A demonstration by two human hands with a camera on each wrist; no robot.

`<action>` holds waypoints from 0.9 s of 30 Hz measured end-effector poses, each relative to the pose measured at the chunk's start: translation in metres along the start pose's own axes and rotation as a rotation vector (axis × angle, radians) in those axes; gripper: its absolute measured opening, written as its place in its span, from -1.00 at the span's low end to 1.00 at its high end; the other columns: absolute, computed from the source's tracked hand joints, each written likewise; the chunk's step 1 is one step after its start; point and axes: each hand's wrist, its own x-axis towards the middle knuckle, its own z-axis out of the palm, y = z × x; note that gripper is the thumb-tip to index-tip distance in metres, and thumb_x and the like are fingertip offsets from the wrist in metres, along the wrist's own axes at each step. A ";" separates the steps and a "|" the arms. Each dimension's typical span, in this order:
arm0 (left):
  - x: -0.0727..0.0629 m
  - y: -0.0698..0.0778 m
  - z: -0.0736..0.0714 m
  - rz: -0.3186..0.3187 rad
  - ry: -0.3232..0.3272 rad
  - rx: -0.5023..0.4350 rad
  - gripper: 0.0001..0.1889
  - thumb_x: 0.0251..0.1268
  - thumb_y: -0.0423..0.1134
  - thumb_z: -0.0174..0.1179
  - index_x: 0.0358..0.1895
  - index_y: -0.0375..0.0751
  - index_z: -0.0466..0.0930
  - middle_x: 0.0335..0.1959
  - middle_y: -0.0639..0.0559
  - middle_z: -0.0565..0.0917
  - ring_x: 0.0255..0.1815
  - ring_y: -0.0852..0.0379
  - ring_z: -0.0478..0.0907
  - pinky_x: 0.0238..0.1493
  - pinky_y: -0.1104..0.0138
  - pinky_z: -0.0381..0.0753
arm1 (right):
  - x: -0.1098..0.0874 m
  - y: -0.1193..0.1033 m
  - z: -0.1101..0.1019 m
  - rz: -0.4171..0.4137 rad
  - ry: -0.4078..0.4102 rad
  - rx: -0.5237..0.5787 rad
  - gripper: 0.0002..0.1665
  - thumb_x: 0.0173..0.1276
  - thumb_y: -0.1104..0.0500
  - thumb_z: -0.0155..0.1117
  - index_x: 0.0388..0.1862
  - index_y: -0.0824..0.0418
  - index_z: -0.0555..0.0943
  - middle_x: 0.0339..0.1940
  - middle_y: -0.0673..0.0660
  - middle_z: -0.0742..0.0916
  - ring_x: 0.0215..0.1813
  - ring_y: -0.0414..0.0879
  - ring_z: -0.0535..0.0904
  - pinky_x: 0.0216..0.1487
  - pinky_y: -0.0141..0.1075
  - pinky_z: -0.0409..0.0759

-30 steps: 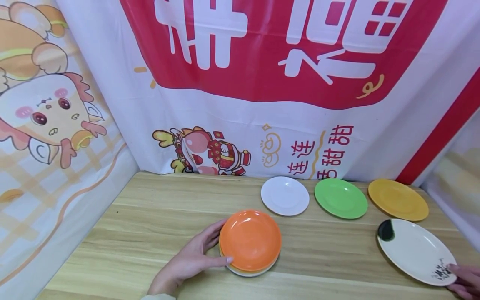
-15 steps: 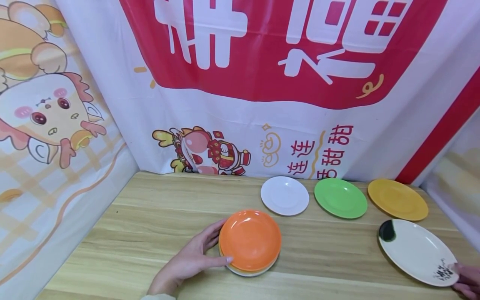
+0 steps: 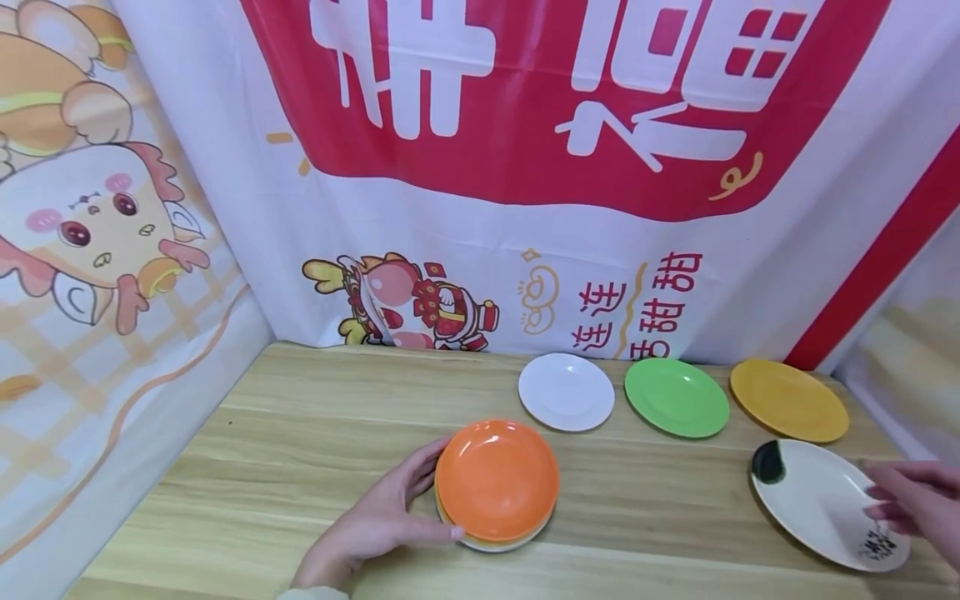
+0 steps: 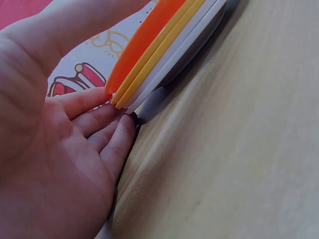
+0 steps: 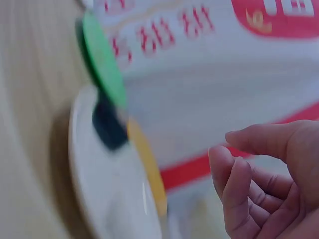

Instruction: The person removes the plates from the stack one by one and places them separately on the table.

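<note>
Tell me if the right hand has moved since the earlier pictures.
Yes: against the oval plate, the right hand has moved up and left in the head view, off the plate's lower right rim.

Stack of plates (image 3: 498,483): on the table (image 3: 630,517), in front and slightly left of the row's left-end plate (image 3: 566,392). The left hand (image 3: 386,512) touches the stack's left side. The middle plate (image 3: 677,398) lies between the left-end plate and the right-end plate (image 3: 789,400); the backdrop (image 3: 465,192) hangs behind all three. Lone plate (image 3: 817,508): before the right-end plate, right of the stack. Right hand (image 3: 918,500): above its right side.
</note>
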 end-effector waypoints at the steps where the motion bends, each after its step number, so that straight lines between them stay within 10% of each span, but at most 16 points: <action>1: 0.000 0.000 0.000 0.000 -0.002 -0.002 0.12 0.07 -0.22 0.69 0.71 0.05 0.20 0.75 0.00 0.25 0.75 -0.19 0.20 0.76 -0.17 0.10 | -0.005 -0.016 0.012 0.011 0.004 -0.032 -0.70 0.71 0.07 0.17 -0.20 -0.13 0.80 -0.56 -0.27 0.77 -0.54 -0.28 0.73 -0.51 -0.43 0.72; 6: -0.002 -0.002 0.000 -0.005 -0.011 -0.011 0.18 0.00 -0.26 0.71 0.72 0.04 0.17 0.75 0.01 0.23 0.75 -0.17 0.18 0.77 -0.17 0.07 | -0.033 -0.088 0.071 0.045 -0.058 -0.257 -0.27 0.64 -0.19 0.24 0.32 0.47 0.56 -0.36 -0.16 0.78 -0.38 -0.19 0.75 -0.32 -0.33 0.79; 15: -0.001 -0.006 -0.001 0.031 -0.017 -0.003 0.22 -0.01 -0.28 0.71 0.74 0.01 0.12 0.77 -0.03 0.18 0.76 -0.18 0.15 0.78 -0.15 0.05 | -0.049 -0.113 0.155 -0.001 -0.253 -0.185 -0.35 0.51 -0.18 0.44 0.21 0.35 0.66 -0.28 0.06 0.81 -0.32 -0.12 0.77 -0.26 -0.28 0.82; 27: 0.000 -0.005 0.000 0.017 -0.009 -0.011 0.20 -0.01 -0.29 0.71 0.72 0.02 0.15 0.77 -0.03 0.18 0.76 -0.21 0.15 0.78 -0.17 0.04 | -0.071 -0.112 0.233 0.025 -0.305 -0.004 -0.51 0.46 -0.08 0.51 0.05 0.32 0.71 -0.41 0.14 0.79 -0.44 -0.05 0.73 -0.44 -0.29 0.75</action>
